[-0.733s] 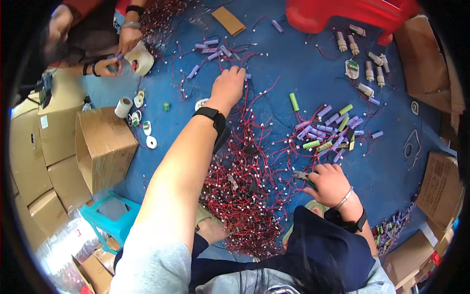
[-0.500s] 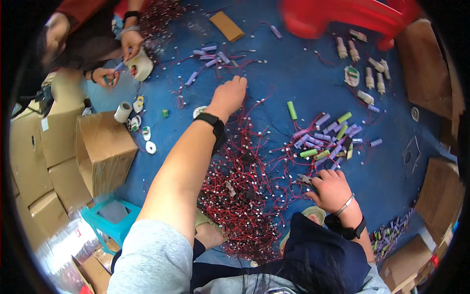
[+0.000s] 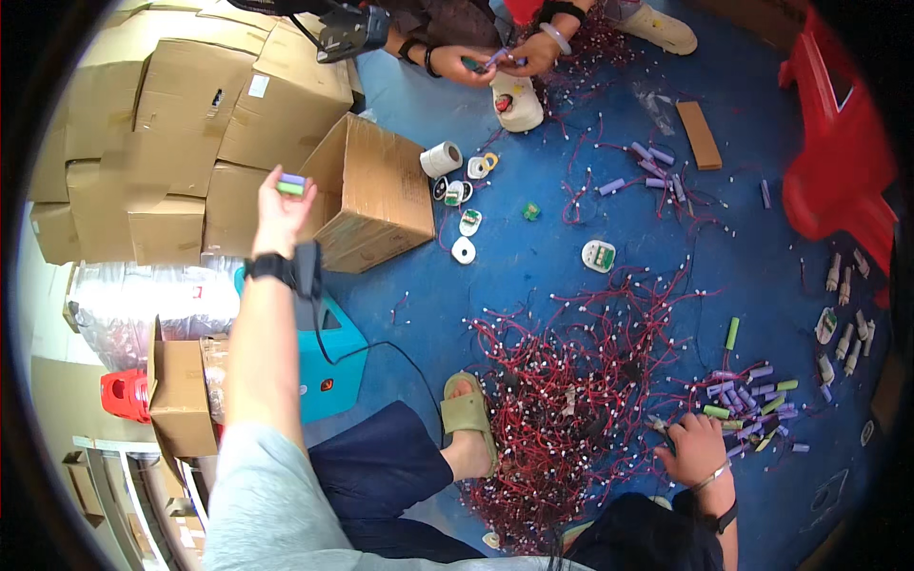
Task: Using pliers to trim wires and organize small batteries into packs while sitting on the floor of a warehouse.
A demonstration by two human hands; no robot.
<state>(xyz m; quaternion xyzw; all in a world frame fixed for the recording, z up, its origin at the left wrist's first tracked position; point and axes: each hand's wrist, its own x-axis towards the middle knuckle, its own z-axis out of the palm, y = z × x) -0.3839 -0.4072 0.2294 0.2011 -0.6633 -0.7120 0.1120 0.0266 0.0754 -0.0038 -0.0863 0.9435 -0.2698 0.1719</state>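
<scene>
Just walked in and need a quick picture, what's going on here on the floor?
A person sits on a blue floor. The left hand is raised over the cardboard boxes, pinching a small pack of purple and green battery cells. The right hand rests beside a pile of loose cells, at the edge of a tangle of red wires. Opposite, a co-worker's hands work on another cell.

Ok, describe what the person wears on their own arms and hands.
The left hand is bare, with a black watch on the wrist and a light grey sleeve covering the upper arm. The right hand is bare too, with a thin silver bracelet and a black watch band behind it.
</scene>
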